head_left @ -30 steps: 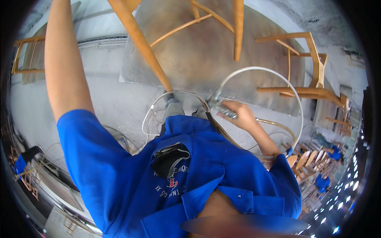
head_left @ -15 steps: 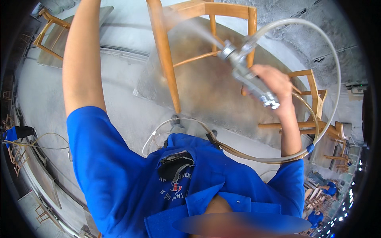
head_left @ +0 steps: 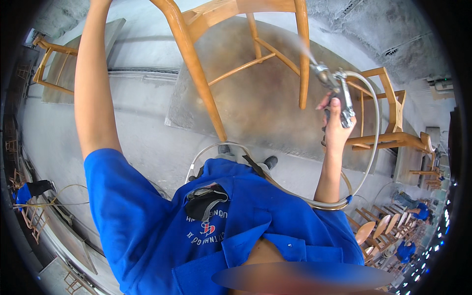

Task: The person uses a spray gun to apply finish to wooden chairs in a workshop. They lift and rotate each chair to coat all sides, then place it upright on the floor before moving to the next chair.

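Note:
My right hand (head_left: 336, 129) is closed around a metal spray gun (head_left: 340, 93) to the right of a wooden chair frame (head_left: 197, 66). A thin mist leaves the nozzle up and to the left, by the chair's right leg. A clear hose (head_left: 376, 113) loops from the gun down past my forearm. The chair frame is cut off by the top edge, its legs reaching down over a stained board. My left arm (head_left: 96, 88) stretches up beside it; its hand lies beyond the top edge, so its grip is hidden.
The large flat board (head_left: 246, 118) lies under the chair frame. Another wooden chair (head_left: 391, 113) is at the right, one more (head_left: 54, 64) at the far left. Several chairs and people in blue are at the lower right. A hose hangs about my waist.
My right hand has moved right and lower with the spray gun, which now points more steeply upward. The chair frame has shifted and turned slightly. The spray has moved from its left side to its right leg.

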Available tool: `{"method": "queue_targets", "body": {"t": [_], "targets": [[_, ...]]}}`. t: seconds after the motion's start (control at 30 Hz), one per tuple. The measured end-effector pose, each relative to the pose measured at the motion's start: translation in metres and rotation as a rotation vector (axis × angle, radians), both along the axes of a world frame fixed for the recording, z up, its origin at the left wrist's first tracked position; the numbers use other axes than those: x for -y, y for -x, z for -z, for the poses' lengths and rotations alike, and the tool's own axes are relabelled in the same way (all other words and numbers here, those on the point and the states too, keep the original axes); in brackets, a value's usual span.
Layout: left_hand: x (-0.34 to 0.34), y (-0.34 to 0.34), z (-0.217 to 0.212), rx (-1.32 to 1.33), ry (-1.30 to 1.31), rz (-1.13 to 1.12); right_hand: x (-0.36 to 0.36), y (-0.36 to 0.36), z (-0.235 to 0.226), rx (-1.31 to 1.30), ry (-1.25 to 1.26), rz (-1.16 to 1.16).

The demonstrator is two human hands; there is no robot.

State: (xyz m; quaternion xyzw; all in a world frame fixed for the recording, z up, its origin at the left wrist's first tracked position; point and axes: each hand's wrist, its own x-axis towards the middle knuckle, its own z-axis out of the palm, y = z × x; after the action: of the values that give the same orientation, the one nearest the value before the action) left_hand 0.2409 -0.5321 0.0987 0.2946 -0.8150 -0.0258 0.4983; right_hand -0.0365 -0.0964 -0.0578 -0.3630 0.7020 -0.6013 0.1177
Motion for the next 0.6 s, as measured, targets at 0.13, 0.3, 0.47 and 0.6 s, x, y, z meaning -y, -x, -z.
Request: {"method": "queue_targets", "body": {"t": [0.13,0.3,0.47,0.6], "targets": [[0.002,0.006,0.001,-0.013,-0.062,-0.024,-0.006,0.007,0.017,0.084,0.105,0.160],[0.014,0.011,-0.001,0.054,0.043,-0.195,0.006,-0.021,0.042,0.199,0.013,-0.098],[0.032,0.014,-0.003,0.055,-0.009,-0.153,0.047,-0.028,0.065,0.577,-0.046,-0.301],[0.047,0.011,-0.001,0.100,-0.089,-0.295,0.110,-0.032,0.102,0.894,0.007,-0.204]]}}
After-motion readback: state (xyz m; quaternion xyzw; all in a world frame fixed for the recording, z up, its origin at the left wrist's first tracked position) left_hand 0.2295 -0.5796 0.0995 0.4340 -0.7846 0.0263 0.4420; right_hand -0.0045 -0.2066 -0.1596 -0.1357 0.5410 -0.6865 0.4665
